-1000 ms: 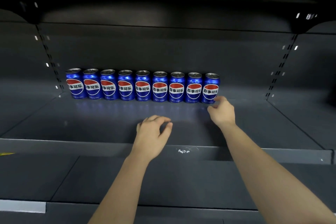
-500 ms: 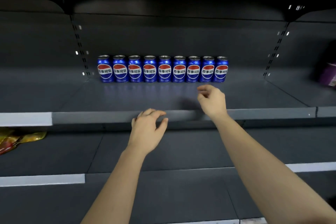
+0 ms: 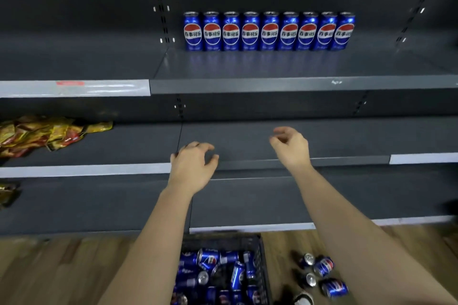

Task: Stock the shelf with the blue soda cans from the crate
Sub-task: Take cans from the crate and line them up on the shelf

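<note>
Left hand (image 3: 192, 168) and right hand (image 3: 291, 147) loose, holding nothing. Crate (image 3: 223, 240) is partly behind the left arm (image 3: 148, 242), cans (image 3: 210, 259) blurry and cut off below.

This is a shop, by the look of it a supermarket aisle. Dark grey metal shelving (image 3: 272, 84) fills the upper and middle frame in several tiers. It hangs on slotted uprights (image 3: 162, 7), and pale label strips (image 3: 74, 88) run along some front edges. In the upper centre, nine blue soda cans (image 3: 269, 31) stand in one tight row, logos facing out. Crumpled snack packets (image 3: 42, 134) lie on a lower shelf at the left edge. At bottom centre a black crate (image 3: 223, 239) of jumbled cans sits on a wood-pattern floor (image 3: 62, 270), with a few loose cans (image 3: 323, 266) just right of it.
</note>
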Tool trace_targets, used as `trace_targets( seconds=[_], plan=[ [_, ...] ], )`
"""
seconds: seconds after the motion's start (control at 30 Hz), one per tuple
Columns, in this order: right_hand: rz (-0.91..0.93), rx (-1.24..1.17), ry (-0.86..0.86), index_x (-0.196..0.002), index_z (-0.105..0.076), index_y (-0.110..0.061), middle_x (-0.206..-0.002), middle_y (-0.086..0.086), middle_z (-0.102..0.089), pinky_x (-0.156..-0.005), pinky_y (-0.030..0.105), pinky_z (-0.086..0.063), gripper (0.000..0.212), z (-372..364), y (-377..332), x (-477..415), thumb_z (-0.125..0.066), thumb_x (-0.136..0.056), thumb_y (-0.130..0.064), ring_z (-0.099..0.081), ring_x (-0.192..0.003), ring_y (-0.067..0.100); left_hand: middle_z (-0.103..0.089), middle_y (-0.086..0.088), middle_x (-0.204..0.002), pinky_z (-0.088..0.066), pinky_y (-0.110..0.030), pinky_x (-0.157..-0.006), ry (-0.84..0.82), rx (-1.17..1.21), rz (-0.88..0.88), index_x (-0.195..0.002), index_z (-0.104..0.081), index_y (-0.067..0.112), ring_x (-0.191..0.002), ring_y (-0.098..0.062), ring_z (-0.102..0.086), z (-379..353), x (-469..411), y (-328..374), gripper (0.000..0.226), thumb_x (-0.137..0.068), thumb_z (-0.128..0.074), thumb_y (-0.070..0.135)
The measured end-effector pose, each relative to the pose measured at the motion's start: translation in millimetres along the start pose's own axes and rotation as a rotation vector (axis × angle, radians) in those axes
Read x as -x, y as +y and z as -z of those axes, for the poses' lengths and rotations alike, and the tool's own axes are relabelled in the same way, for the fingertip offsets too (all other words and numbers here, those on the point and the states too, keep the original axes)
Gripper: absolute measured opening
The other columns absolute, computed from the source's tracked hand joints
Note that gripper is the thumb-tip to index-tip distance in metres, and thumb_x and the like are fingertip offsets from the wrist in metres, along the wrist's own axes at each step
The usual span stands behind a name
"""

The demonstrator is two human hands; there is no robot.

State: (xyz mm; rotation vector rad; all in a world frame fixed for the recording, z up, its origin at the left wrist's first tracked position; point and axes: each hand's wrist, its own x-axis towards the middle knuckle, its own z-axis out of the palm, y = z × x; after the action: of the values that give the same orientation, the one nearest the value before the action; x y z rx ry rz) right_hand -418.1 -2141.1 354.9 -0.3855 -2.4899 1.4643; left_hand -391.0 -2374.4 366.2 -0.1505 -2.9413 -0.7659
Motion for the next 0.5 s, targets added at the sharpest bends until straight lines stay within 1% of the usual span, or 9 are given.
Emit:
trace_targets(
  seconds=[0.13, 0.27, 0.4, 0.5],
  plan=[
    [-0.085, 0.039, -0.052, -0.118, -0.063, -0.017, -0.102, 0.0, -0.069, -0.079, 0.023, -0.046, 0.03, -19, 22, 35, -0.061, -0.088, -0.02, -0.061, -0.087, 0.013, -0.058, 0.005, -0.125, -0.032, -0.037, -0.101, -0.054, -0.004, 0.02, -0.123, -0.059, 0.027, -0.116, -0.017, -0.052, -10, 29, -18, 0.032, -0.094, -0.051, 0.037],
    [-0.113, 0.094, -0.101, -0.12, -0.062, -0.016, -0.095, -0.003, -0.066, -0.075, 0.018, -0.039, 0.032, -24, 37, 55, -0.061, -0.088, -0.02, -0.058, -0.084, 0.012, -0.055, 0.005, -0.127, -0.03, -0.039, -0.101, -0.09, -0.033, 0.055, -0.124, -0.058, 0.028, -0.117, -0.017, -0.05, -19, 51, -30, 0.032, -0.094, -0.05, 0.037],
    [-0.109, 0.149, -0.156, -0.121, -0.061, -0.014, -0.099, 0.0, -0.067, -0.078, 0.017, -0.038, 0.032, -23, 52, 70, -0.06, -0.089, -0.02, -0.055, -0.087, 0.011, -0.055, 0.002, -0.127, -0.03, -0.039, -0.1, -0.103, -0.063, 0.083, -0.127, -0.056, 0.027, -0.115, -0.019, -0.052, -30, 66, -34, 0.035, -0.095, -0.049, 0.037],
    [-0.156, 0.164, -0.216, -0.123, -0.061, -0.015, -0.102, 0.001, -0.066, -0.079, 0.018, -0.039, 0.034, -24, 74, 83, -0.061, -0.089, -0.02, -0.056, -0.087, 0.011, -0.056, 0.001, -0.128, -0.03, -0.04, -0.102, -0.137, -0.089, 0.124, -0.129, -0.054, 0.028, -0.119, -0.02, -0.05, -43, 81, -35, 0.036, -0.095, -0.048, 0.038]
  ],
)
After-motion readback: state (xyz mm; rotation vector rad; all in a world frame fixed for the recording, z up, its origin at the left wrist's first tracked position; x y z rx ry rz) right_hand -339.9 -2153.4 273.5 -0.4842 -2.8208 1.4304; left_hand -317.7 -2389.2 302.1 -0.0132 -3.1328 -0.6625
